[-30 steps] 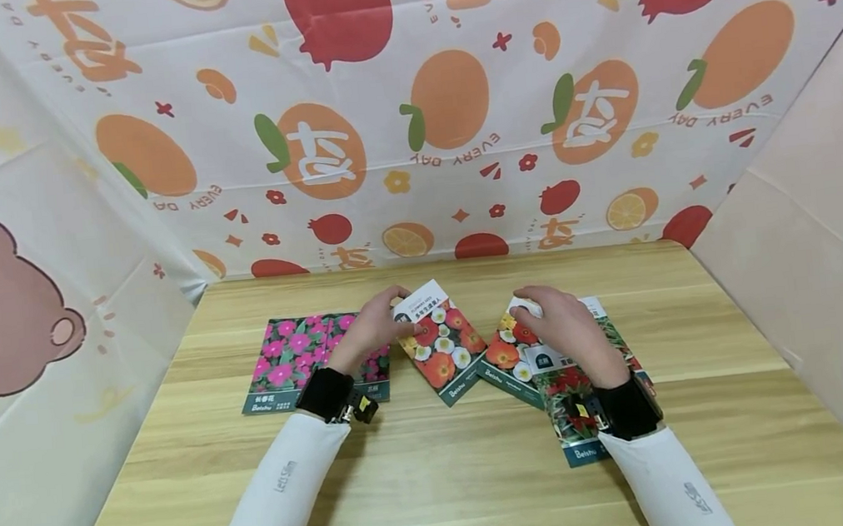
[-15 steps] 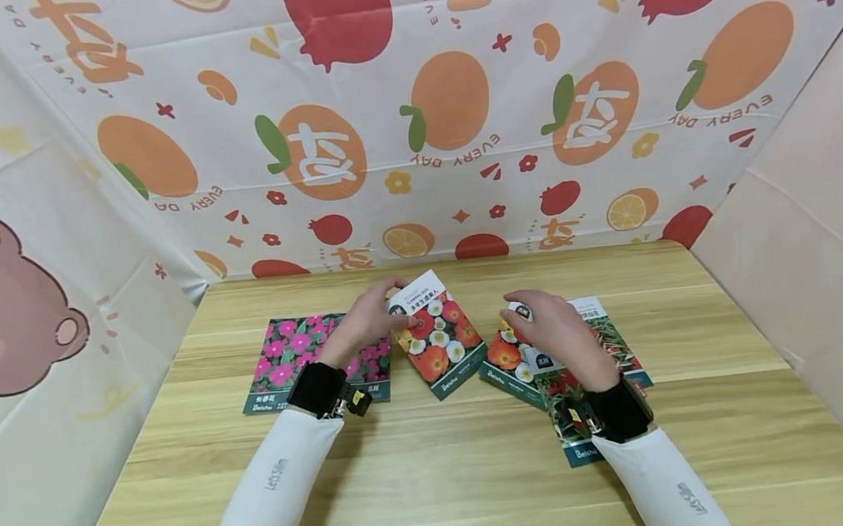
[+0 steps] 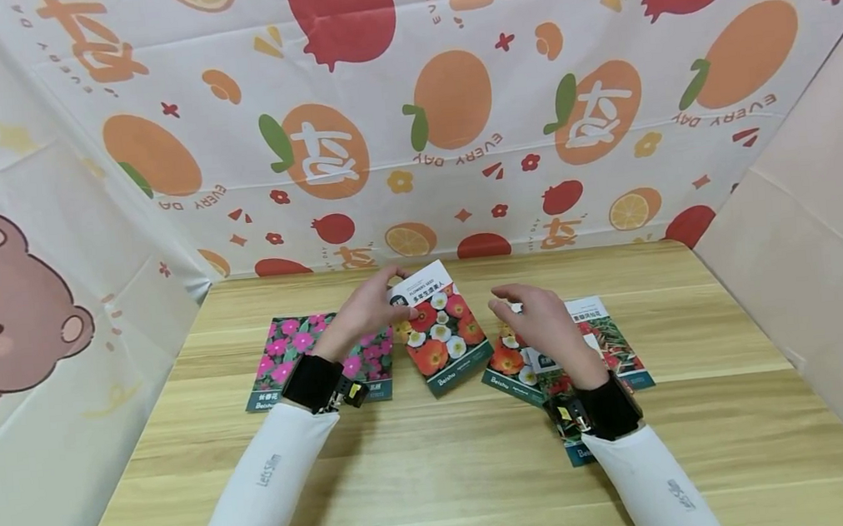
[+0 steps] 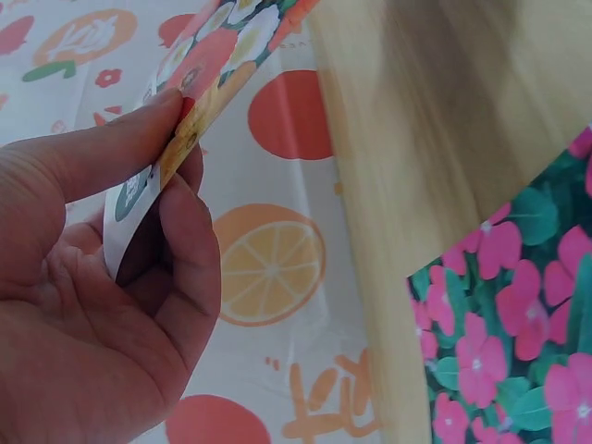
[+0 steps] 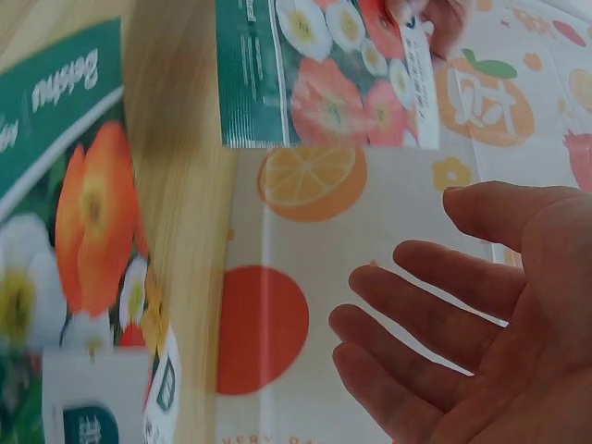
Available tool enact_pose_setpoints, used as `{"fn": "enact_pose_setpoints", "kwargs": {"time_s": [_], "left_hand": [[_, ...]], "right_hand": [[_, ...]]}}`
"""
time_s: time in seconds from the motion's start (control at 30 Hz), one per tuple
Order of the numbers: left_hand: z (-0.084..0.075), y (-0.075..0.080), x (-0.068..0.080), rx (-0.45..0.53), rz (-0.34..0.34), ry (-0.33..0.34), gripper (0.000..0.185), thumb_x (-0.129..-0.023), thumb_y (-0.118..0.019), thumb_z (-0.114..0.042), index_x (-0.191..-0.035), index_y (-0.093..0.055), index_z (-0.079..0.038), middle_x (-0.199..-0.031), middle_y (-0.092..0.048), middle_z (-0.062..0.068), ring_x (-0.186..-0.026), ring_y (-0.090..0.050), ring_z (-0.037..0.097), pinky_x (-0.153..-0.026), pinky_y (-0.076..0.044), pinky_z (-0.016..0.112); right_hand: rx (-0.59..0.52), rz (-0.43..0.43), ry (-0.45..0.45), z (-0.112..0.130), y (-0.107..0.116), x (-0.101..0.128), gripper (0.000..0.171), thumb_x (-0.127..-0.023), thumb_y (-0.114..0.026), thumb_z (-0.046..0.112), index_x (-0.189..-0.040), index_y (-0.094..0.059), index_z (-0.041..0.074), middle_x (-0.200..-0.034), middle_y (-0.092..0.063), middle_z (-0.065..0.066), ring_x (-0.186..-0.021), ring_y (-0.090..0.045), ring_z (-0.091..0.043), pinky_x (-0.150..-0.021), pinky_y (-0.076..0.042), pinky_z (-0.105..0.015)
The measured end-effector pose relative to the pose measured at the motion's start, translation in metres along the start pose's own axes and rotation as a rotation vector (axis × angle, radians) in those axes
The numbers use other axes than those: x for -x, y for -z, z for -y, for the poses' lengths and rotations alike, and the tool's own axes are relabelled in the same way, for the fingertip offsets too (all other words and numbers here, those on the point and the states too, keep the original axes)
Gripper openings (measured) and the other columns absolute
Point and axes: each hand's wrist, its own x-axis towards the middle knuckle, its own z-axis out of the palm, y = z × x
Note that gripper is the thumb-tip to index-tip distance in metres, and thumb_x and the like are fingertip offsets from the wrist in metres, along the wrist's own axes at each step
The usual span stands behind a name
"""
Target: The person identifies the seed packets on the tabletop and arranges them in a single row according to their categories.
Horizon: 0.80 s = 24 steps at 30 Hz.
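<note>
My left hand (image 3: 365, 311) pinches the upper left side of a poppy seed packet (image 3: 442, 328), thumb in front and fingers behind. The left wrist view shows the packet (image 4: 208, 83) tilted up off the table. My right hand (image 3: 543, 319) hangs over the other packets with nothing in its grasp; its fingers (image 5: 435, 296) are spread and loosely bent in the right wrist view. Beneath it lies a second poppy packet (image 3: 507, 364), partly overlapped by a red-flowered packet (image 3: 578, 454). Another red-flowered packet (image 3: 617, 346) lies farther right, partly hidden by the hand.
Pink-flowered packets (image 3: 286, 350) lie side by side at the left, partly under my left forearm. The wooden table (image 3: 440, 478) ends at a fruit-print cloth (image 3: 387, 132) behind. A pale wall with a printed bear (image 3: 4, 308) stands at the left.
The left hand has lifted the poppy packet slightly up and away. My right hand has shifted left and up, uncovering more of the right-hand red-flowered packet.
</note>
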Motion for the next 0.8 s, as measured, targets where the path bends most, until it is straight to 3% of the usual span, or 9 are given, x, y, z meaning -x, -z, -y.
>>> {"fn": "enact_pose_setpoints", "kwargs": {"time_s": [0.27, 0.57, 0.8], "left_hand": [[-0.009, 0.001, 0.001, -0.055, -0.004, -0.049, 0.053, -0.09, -0.083, -0.012, -0.133, -0.054, -0.019, -0.12, -0.066, 0.009, -0.102, -0.067, 0.027, -0.09, -0.054, 0.043], [-0.017, 0.002, 0.002, -0.114, 0.01, -0.074, 0.053, -0.089, -0.083, -0.012, -0.135, -0.056, -0.019, -0.123, -0.064, 0.01, -0.105, -0.065, 0.028, -0.091, -0.053, 0.045], [-0.01, 0.001, -0.001, -0.045, -0.016, -0.089, 0.064, -0.09, -0.084, -0.017, -0.146, -0.052, -0.022, -0.125, -0.063, 0.009, -0.102, -0.064, 0.026, -0.089, -0.053, 0.043]], "right_hand": [[-0.133, -0.037, 0.024, 0.014, -0.016, -0.009, 0.038, -0.107, -0.06, 0.032, -0.134, -0.069, 0.006, -0.122, -0.073, -0.013, -0.107, -0.069, -0.03, -0.092, -0.056, -0.048], [-0.238, -0.096, 0.027, 0.02, -0.025, -0.013, 0.029, -0.104, -0.066, 0.025, -0.124, -0.074, 0.006, -0.109, -0.074, -0.01, -0.093, -0.064, -0.023, -0.081, -0.052, -0.039], [-0.347, -0.047, -0.052, 0.015, -0.027, -0.013, 0.023, -0.105, -0.065, 0.02, -0.122, -0.071, 0.006, -0.104, -0.071, -0.008, -0.091, -0.063, -0.022, -0.081, -0.053, -0.037]]}}
